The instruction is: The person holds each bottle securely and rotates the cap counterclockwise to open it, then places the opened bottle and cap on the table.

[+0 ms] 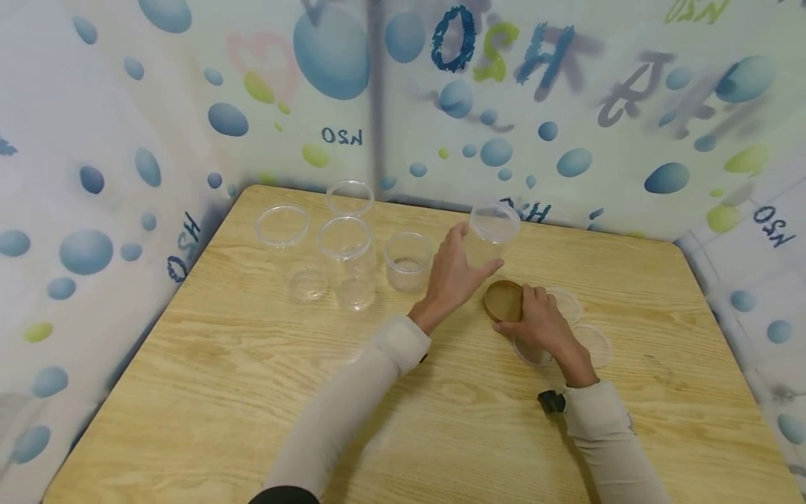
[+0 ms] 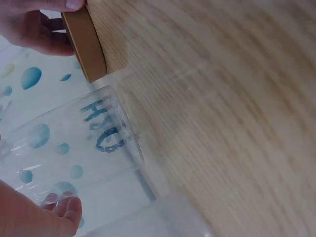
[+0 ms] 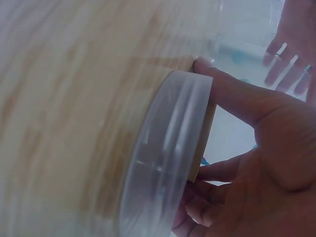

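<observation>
My left hand (image 1: 455,273) holds a clear plastic jar (image 1: 495,225) from its left side, at the back right of the table. My right hand (image 1: 543,318) grips a round brown ring (image 1: 504,301), which looks like a roll of tape, by its right edge. In the left wrist view the ring (image 2: 88,47) shows a smooth brown side just beyond the jar (image 2: 106,133). Several clear round lids (image 1: 593,344) lie under and beside my right hand. One lid (image 3: 160,153) stands large before the ring in the right wrist view.
Left of my left hand stand clear tall jars (image 1: 345,241) and a shorter clear tub (image 1: 408,262). The wooden table (image 1: 252,406) meets patterned walls (image 1: 403,126) at its back and sides.
</observation>
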Available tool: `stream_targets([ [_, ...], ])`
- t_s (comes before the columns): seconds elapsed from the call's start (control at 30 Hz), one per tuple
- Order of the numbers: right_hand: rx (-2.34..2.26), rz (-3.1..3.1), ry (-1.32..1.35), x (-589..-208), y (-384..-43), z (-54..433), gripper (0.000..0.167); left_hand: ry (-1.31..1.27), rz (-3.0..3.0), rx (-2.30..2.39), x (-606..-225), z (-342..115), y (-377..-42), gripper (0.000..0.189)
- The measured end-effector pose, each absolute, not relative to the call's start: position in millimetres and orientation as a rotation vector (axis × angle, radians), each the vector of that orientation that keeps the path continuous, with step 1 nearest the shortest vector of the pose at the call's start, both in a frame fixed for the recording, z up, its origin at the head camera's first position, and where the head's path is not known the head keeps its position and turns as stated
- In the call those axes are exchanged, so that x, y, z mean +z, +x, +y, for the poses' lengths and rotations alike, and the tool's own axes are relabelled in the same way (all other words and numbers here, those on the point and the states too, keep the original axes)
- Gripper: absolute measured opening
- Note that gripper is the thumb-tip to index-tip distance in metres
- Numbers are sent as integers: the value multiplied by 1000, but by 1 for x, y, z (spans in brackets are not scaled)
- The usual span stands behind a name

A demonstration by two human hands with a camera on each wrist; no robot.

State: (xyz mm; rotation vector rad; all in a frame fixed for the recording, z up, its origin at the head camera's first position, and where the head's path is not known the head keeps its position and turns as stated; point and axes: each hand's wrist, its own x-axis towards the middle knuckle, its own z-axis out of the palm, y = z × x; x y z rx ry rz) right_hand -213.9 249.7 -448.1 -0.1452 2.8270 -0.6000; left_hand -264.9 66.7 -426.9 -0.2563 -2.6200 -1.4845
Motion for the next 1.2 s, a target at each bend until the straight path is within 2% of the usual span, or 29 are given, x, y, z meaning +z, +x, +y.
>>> stream_targets([
  [0.4,-621,2783,-160,-446,-212,254,105,-303,-2599,-1519,-417,59,-238,89],
  [0.53,-657,2755,-172,-445,-210,256,107,-349,-2581,-1517,-416,56,-232,84],
  [0.7,-690,2768,-221,-440,-208,257,103,-395,-2586,-1463,-417,52,-228,83],
  [1.0,-763,2836,-331,-407,-196,264,108,-459,-2630,-1414,-419,43,-222,88],
  [1.1,-822,2847,-385,-396,-192,262,104,-480,-2624,-1392,-419,41,-223,89],
  [1.2,-918,2910,-409,-389,-189,257,91,-524,-2621,-1319,-421,39,-223,87],
])
